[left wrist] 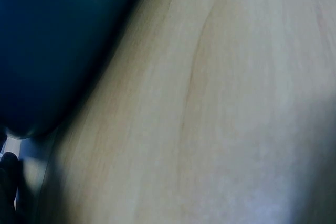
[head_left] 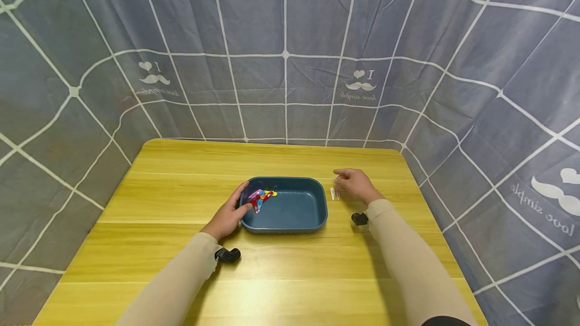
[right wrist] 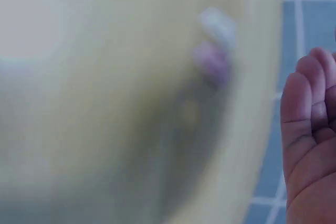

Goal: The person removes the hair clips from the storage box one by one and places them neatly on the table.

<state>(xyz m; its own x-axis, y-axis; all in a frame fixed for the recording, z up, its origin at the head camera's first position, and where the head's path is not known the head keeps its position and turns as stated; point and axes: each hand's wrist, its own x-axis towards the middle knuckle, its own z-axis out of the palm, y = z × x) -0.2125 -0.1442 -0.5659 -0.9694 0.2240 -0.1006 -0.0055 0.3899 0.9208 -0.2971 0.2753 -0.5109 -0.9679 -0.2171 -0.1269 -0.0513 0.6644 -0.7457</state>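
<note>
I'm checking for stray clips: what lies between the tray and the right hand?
In the head view, a white clip and a purple clip lie side by side on the table, between tray and right hand.

Long beige sleeves, the left (head_left: 174,278) and the right (head_left: 410,258), end at the wrists, behind the fingers. Beyond them the left hand (head_left: 228,217) and right hand (head_left: 358,185) are bare. A small black wrist camera with a rounded body, left (head_left: 228,255) and right (head_left: 360,219), sits behind each set of fingers, by the cuff. Fine creases cross the right fingers (right wrist: 295,100).
</note>
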